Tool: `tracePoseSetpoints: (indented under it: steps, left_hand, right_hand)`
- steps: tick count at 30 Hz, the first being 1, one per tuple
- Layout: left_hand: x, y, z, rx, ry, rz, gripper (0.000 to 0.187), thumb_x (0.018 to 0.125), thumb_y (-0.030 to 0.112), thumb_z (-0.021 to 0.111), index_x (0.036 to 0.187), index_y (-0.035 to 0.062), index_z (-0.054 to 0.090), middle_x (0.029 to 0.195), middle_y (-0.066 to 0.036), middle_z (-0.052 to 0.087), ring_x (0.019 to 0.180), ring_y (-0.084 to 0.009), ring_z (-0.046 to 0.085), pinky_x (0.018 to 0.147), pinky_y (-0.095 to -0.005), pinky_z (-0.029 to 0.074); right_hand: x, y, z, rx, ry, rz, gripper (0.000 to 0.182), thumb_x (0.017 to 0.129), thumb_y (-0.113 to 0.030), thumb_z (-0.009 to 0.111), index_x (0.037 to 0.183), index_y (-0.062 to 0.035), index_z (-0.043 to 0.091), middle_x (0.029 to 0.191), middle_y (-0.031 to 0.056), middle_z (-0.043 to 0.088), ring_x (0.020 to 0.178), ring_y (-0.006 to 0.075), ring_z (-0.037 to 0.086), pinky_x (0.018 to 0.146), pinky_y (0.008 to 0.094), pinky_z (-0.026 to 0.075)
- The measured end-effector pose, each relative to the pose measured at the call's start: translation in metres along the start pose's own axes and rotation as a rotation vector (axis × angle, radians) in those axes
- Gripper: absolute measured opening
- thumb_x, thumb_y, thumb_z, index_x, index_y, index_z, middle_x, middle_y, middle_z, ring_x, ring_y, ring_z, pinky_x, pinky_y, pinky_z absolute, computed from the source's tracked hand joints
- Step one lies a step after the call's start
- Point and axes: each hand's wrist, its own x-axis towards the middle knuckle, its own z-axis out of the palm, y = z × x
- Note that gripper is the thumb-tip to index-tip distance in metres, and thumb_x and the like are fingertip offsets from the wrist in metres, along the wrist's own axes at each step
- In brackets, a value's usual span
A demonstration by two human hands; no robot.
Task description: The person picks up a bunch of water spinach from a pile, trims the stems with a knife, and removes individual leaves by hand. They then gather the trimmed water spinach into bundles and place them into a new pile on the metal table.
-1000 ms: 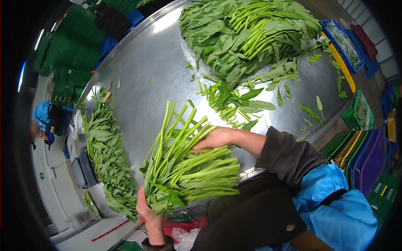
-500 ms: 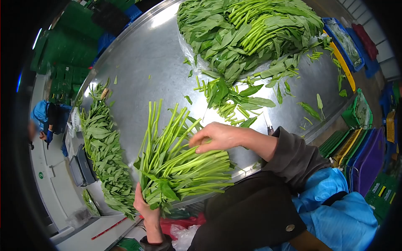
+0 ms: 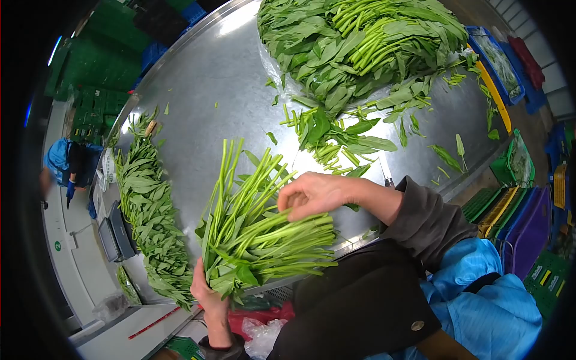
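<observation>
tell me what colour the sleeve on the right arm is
Dark grey-brown sleeve, seen in the head view.

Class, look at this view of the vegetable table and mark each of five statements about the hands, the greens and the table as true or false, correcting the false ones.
1. The left hand grips a bunch of leafy green stalks at its leafy end. True.
2. The right hand holds a knife. False: it rests on the stalks of the bunch; a knife lies on the table beyond it.
3. The metal table is bare apart from the bunch. False: a large heap of greens lies at its far end and a row of greens along its left edge.
4. Loose leaves and cut stalks lie between the heap and the hands. True.
5. The stalk ends of the bunch fan out. True.
</observation>
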Motion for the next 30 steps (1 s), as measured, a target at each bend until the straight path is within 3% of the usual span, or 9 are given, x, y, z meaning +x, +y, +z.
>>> tracePoseSetpoints:
  steps: [2, 4, 5, 9, 17, 19, 23, 25, 30]
  left_hand:
    - [0.000, -0.002, -0.002, 0.013, -0.003, 0.000, 0.048, 0.072, 0.006, 0.074, 0.116, -0.0017, 0.059, 0.094, -0.014, 0.068, 0.081, -0.0230, 0.067, 0.074, -0.0292, 0.051]
    - [-0.007, -0.008, -0.003, -0.039, 0.009, -0.091, 0.049, 0.072, 0.006, 0.073, 0.118, -0.0037, 0.058, 0.095, -0.014, 0.069, 0.081, -0.0213, 0.067, 0.075, -0.0293, 0.051]
    - [-0.010, -0.013, -0.003, -0.033, 0.007, -0.097, 0.049, 0.073, 0.005, 0.072, 0.119, -0.0053, 0.057, 0.096, -0.014, 0.069, 0.083, -0.0198, 0.067, 0.077, -0.0293, 0.051]
    - [-0.012, -0.015, 0.001, -0.017, 0.013, -0.122, 0.049, 0.074, 0.005, 0.071, 0.119, -0.0061, 0.056, 0.097, -0.015, 0.069, 0.084, -0.0197, 0.068, 0.078, -0.0296, 0.051]
    - [-0.008, -0.004, 0.002, -0.028, 0.040, -0.097, 0.050, 0.074, 0.004, 0.070, 0.120, -0.0070, 0.055, 0.096, -0.014, 0.070, 0.084, -0.0187, 0.068, 0.078, -0.0291, 0.051]
    - [-0.009, -0.007, 0.001, -0.052, 0.047, -0.111, 0.050, 0.074, 0.005, 0.070, 0.120, -0.0071, 0.055, 0.097, -0.014, 0.070, 0.084, -0.0181, 0.068, 0.078, -0.0288, 0.051]
    - [-0.010, -0.003, -0.001, -0.083, 0.044, -0.140, 0.051, 0.075, 0.006, 0.071, 0.122, -0.0073, 0.054, 0.098, -0.013, 0.070, 0.084, -0.0161, 0.067, 0.078, -0.0280, 0.050]
    - [-0.011, -0.003, 0.000, -0.098, 0.052, -0.134, 0.052, 0.075, 0.006, 0.071, 0.122, -0.0071, 0.054, 0.098, -0.013, 0.070, 0.085, -0.0156, 0.066, 0.078, -0.0279, 0.050]
    - [-0.011, -0.004, 0.002, -0.137, 0.084, -0.124, 0.052, 0.076, 0.006, 0.071, 0.123, -0.0064, 0.054, 0.099, -0.011, 0.070, 0.085, -0.0147, 0.065, 0.080, -0.0278, 0.050]
  right_hand:
    - [0.000, 0.005, 0.003, 0.003, 0.184, -0.110, 0.019, 0.082, -0.014, 0.070, 0.094, -0.0004, 0.065, 0.089, 0.0040, 0.068, 0.084, 0.0125, 0.063, 0.075, 0.0254, 0.050]
    - [-0.010, 0.003, 0.001, -0.170, 0.847, -0.361, 0.015, 0.081, -0.013, 0.069, 0.091, -0.0020, 0.066, 0.086, 0.0048, 0.067, 0.084, 0.0131, 0.063, 0.074, 0.0264, 0.049]
    - [-0.019, -0.001, 0.003, -0.255, 0.858, -0.374, 0.013, 0.081, -0.016, 0.067, 0.085, -0.0034, 0.066, 0.081, 0.0072, 0.066, 0.077, 0.0174, 0.064, 0.070, 0.0278, 0.050]
    - [-0.043, -0.032, 0.036, -0.739, 0.404, -0.219, 0.019, 0.083, -0.025, 0.067, 0.082, -0.0059, 0.067, 0.081, 0.0085, 0.065, 0.077, 0.0234, 0.062, 0.069, 0.0323, 0.048]
    - [-0.003, -0.003, 0.060, -0.949, 0.498, -0.118, 0.027, 0.092, -0.026, 0.054, 0.094, -0.0001, 0.061, 0.084, 0.0120, 0.064, 0.093, 0.0322, 0.060, 0.087, 0.0396, 0.045]
    - [0.000, -0.038, 0.038, -0.647, 0.135, 0.383, 0.032, 0.091, -0.026, 0.054, 0.102, 0.0028, 0.059, 0.101, 0.0182, 0.064, 0.101, 0.0335, 0.059, 0.088, 0.0424, 0.045]
    - [0.002, -0.025, 0.030, -0.624, -0.086, 0.377, 0.045, 0.084, -0.025, 0.062, 0.118, 0.0025, 0.054, 0.118, 0.0240, 0.058, 0.108, 0.0353, 0.057, 0.091, 0.0434, 0.045]
    - [-0.001, -0.008, 0.035, -0.555, 0.081, 0.020, 0.066, 0.075, -0.022, 0.071, 0.133, -0.0029, 0.044, 0.122, 0.0250, 0.055, 0.112, 0.0354, 0.055, 0.097, 0.0424, 0.044]
    - [0.018, 0.015, 0.037, -0.211, -0.022, -0.134, 0.095, 0.074, -0.023, 0.075, 0.148, -0.0047, 0.020, 0.141, 0.0211, 0.042, 0.129, 0.0305, 0.044, 0.108, 0.0361, 0.034]
